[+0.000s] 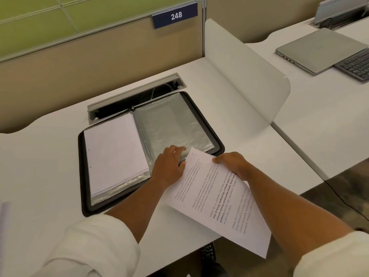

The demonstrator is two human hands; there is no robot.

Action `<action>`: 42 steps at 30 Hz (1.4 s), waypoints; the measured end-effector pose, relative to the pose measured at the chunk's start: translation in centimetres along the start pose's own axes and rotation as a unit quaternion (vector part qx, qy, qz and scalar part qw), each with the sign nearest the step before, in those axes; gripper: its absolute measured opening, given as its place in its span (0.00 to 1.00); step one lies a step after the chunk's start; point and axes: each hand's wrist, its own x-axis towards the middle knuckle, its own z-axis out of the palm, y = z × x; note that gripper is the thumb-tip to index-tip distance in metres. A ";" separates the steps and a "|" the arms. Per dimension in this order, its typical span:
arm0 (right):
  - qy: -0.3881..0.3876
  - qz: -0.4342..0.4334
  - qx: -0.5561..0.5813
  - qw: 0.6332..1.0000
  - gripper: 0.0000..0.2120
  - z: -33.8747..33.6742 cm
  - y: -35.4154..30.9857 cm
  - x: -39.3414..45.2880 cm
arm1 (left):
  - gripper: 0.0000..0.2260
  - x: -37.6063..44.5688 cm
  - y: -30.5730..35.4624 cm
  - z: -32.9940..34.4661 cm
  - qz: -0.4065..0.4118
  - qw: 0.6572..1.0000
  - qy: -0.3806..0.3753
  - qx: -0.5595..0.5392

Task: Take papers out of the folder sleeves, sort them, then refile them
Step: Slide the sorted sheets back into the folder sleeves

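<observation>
A black zip folder [83, 176] lies open on the white desk. Its left side holds a clear sleeve with a blank white sheet [113, 150] in it. Its right side shows empty clear sleeves [171, 124]. My left hand [169, 164] grips the near edge of the right-hand sleeves, fingers curled over it. My right hand [231, 164] pinches a printed sheet [219, 202] marked with a handwritten 5. The sheet's top corner lies at the opening of the sleeve, and the rest hangs over the desk's front edge.
A cable tray slot [135, 96] lies open behind the folder. A white divider panel [245, 76] stands to the right. Beyond it lie a closed laptop [319, 48] and a keyboard [355, 66]. A paper edge [4, 216] shows at far left.
</observation>
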 end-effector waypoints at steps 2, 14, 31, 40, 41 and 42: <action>0.008 0.008 0.022 1.000 0.10 0.0 0.0 0.0 | 0.18 0.0 0.3 0.4 0.015 1.000 0.007 0.006; 0.122 -0.082 -0.069 0.987 0.11 1.3 1.1 0.8 | 0.20 0.1 0.7 0.4 0.066 0.992 -0.045 0.096; 0.030 -0.462 -0.523 0.715 0.25 7.0 2.7 1.7 | 0.23 0.0 0.3 0.4 -0.006 0.998 -0.025 0.060; 0.037 -0.359 -0.585 0.726 0.34 8.6 2.1 1.4 | 0.08 -2.5 -1.3 -0.4 -0.158 0.973 0.148 -0.084; 0.038 -0.352 -0.588 0.727 0.34 8.9 2.1 1.3 | 0.08 -2.6 -1.4 -0.5 -0.156 0.971 0.156 -0.088; 0.038 -0.345 -0.589 0.730 0.35 9.1 2.0 1.3 | 0.08 -2.7 -1.5 -0.4 -0.148 0.971 0.166 -0.089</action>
